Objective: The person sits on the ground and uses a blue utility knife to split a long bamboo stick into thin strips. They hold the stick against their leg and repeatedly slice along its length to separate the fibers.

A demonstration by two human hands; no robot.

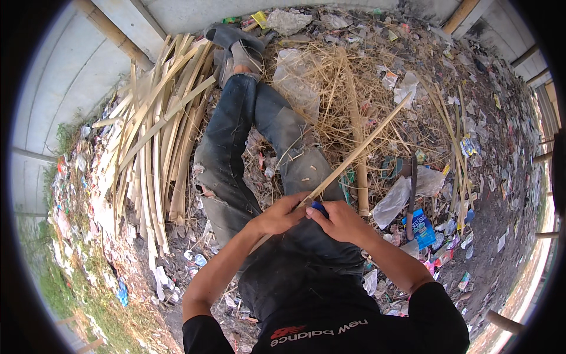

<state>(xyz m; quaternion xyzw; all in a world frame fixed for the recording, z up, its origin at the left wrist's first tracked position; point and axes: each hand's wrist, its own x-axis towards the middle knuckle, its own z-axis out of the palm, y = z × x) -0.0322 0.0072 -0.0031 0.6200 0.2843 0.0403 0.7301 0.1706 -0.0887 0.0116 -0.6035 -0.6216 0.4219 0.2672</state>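
A long, pale bamboo strip [361, 151] runs slantwise across my lap, its far end up to the right beyond my knee. My left hand [281, 213] is closed around the strip near its lower part. Right beside it, my right hand [342, 222] grips a tool with a blue handle [319, 208]. The handle meets the strip close to my left fingers; any blade is hidden. My outstretched legs in worn, torn dark trousers [227, 153] lie under both hands, with small shavings on the cloth.
A pile of split bamboo strips [159, 135] lies left of my legs. To the right are a bamboo pole [355, 124], heaped shavings [327, 82], a dark curved blade-like piece [412, 189] and a blue packet [420, 229]. Plastic litter covers the ground; a pale wall [65, 71] stands behind.
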